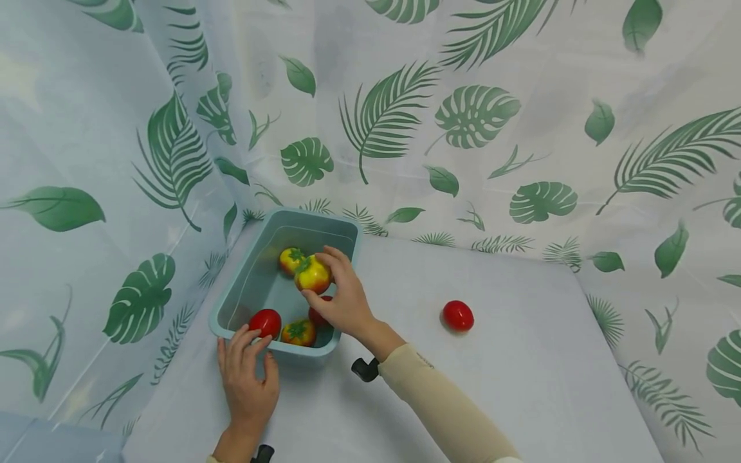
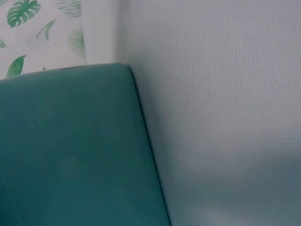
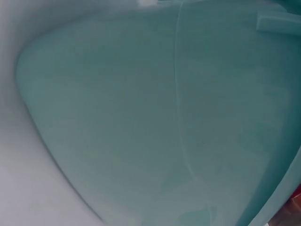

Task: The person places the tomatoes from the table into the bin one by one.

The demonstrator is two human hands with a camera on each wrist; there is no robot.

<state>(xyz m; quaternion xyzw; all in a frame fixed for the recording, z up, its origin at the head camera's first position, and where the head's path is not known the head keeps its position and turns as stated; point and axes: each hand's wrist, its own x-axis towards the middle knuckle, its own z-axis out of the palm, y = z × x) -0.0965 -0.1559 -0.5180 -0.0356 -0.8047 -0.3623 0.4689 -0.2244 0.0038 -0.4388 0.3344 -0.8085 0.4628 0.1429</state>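
Note:
My right hand (image 1: 344, 299) pinches a yellow-red persimmon (image 1: 313, 276) with a green leafy top, between thumb and fingers, over the light blue plastic bin (image 1: 243, 283). Beneath and around it in the bin are another yellow persimmon (image 1: 291, 260), an orange-green persimmon (image 1: 298, 334) and a partly hidden red fruit (image 1: 317, 312). A smooth red tomato-like fruit (image 1: 265, 321) lies in the near left corner. My left hand (image 1: 247, 373) rests its fingers on the bin's near rim, beside that red fruit. Both wrist views show the bin's outer wall (image 2: 70, 141) (image 3: 108, 117), without the hands.
A single red tomato-like fruit (image 1: 458, 316) lies on the white table (image 1: 521, 366) to the right of the bin. Leaf-patterned sheets (image 1: 405, 186) hang behind the table and along its left side. The bin stands near the back left.

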